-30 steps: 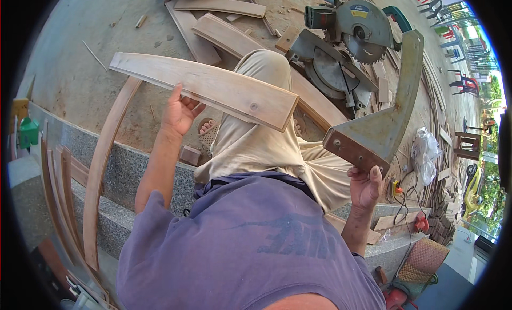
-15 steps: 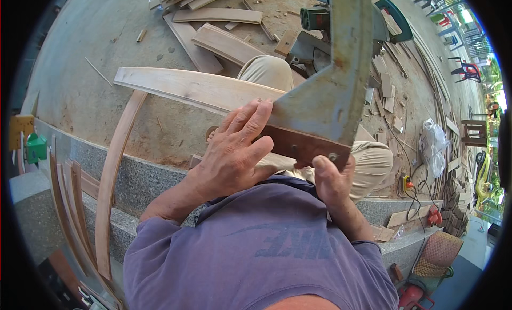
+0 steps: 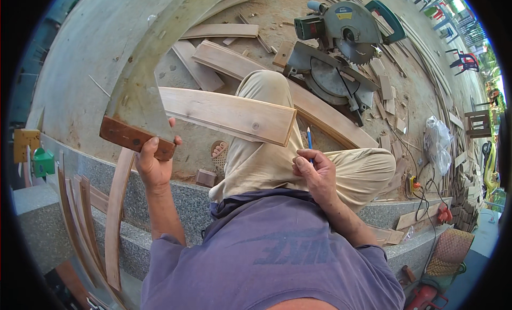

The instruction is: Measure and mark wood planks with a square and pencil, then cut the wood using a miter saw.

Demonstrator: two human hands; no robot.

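Two bare hands are both occupied. The left hand (image 3: 154,163) grasps a large square (image 3: 136,91) by its brown stock, thumb on the near side and fingers behind; the grey, worn blade rises away from the person and hides the left end of a pale board (image 3: 229,113). Whether blade and board touch, I cannot tell. The right hand (image 3: 318,172) pinches a blue pencil (image 3: 310,139), its point turned away from the body and just beside the board's squared right end. That board (a knot shows near its right end) lies crosswise, its right part over the raised leg in beige trousers (image 3: 261,91). Beyond the knee, on the dusty floor (image 3: 133,59), stands a mitre saw (image 3: 341,59) with its toothed blade showing, among scattered boards and offcuts. A clear plastic bag (image 3: 438,147) lies farther right.
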